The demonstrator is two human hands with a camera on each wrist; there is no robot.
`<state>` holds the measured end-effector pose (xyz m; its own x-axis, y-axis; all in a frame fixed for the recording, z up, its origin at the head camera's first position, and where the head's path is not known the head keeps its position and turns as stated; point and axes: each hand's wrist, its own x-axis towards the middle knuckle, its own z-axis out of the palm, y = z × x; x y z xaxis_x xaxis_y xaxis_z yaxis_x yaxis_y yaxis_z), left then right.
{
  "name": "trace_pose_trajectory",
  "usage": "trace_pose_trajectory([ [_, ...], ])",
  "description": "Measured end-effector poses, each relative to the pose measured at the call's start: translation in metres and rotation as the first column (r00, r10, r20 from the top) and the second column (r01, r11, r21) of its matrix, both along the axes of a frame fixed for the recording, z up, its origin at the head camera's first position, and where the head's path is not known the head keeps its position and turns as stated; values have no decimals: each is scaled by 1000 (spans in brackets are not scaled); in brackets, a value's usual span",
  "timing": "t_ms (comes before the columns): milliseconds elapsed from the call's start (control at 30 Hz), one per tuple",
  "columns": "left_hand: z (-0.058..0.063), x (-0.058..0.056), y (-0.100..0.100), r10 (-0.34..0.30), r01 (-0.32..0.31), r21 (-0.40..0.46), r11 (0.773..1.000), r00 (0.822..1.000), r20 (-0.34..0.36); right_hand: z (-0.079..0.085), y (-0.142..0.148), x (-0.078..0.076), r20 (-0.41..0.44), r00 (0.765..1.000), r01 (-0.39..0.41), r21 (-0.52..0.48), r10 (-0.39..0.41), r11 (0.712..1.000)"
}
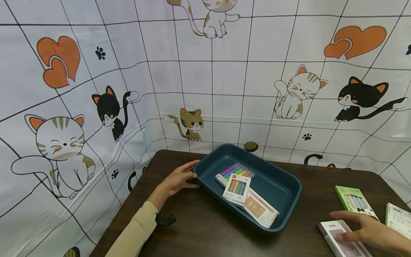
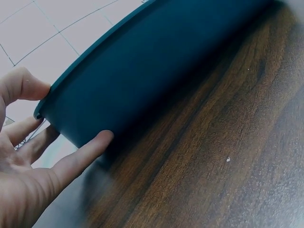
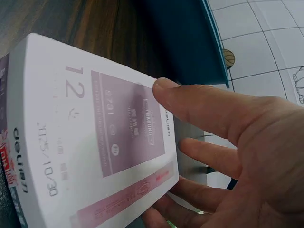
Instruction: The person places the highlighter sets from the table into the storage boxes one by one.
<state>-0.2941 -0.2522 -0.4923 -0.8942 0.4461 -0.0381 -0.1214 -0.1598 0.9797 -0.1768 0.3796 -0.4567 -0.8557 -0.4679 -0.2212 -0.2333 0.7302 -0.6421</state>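
The left hand (image 1: pixel 179 179) is at the left end of a dark blue plastic bin (image 1: pixel 290 200). In the left wrist view its splayed fingers touch the rim, and the thumb rests against the outer wall (image 2: pixel 123 76). At the table's right, the right hand (image 1: pixel 369 230) grips a white and pink box (image 1: pixel 335 225) printed with a 12. The right wrist view shows the thumb on the box's top face (image 3: pixel 128 123) and the other fingers at its edge, partly hidden behind it. Inside the bin lie a white box of coloured sticks (image 1: pixel 237 189), a tan and white box (image 1: pixel 260 208) and a clear pack of colourful pens (image 1: pixel 236 170).
A green box (image 1: pixel 354 200) with pastel sticks pictured lies beyond the right hand. Another white and green box (image 1: pixel 398 217) is at the right edge. The dark wooden table (image 1: pixel 205 235) meets a white cat-print cloth (image 1: pixel 224 78) behind and at the left.
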Motion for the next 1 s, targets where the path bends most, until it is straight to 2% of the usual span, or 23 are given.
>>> trace_pose_trajectory([
  [67, 0, 0, 0, 0, 0, 0, 1000, 1000, 0, -1, -3, 1, 3, 1000, 11, 38, -11, 999],
  [300, -2, 1, 0, -3, 3, 3, 1000, 1000, 3, -3, -13, 5, 141, 984, 108, 33, -112, 994],
  [533, -5, 3, -1, -9, 9, -1, 1000, 1000, 10, -7, -12, 9, 97, 995, 29, -5, -28, 1000],
  [633, -5, 3, -1, -14, 14, -4, 1000, 1000, 12, -7, -16, 10, 108, 991, 74, 6, -74, 997],
  [733, -3, 1, 0, -13, 13, 0, 1000, 1000, 1, -5, -18, 11, 69, 990, 118, 52, -121, 992],
  [833, -1, -1, 0, -8, 8, 1, 1000, 1000, -14, -3, -17, 10, -2, 995, 100, 80, -100, 992],
  [900, 0, -2, 0, -3, 3, 1, 1000, 1000, -11, -3, -14, 9, -34, 998, 56, 69, -54, 996],
  [967, -1, -2, 0, 0, 0, -3, 1000, 1000, -6, -4, -12, 8, -43, 999, 29, 57, -26, 998],
  [1000, -1, -2, 0, 3, -3, -3, 1000, 1000, -1, -3, -12, 7, -20, 999, 31, 42, -30, 999],
])
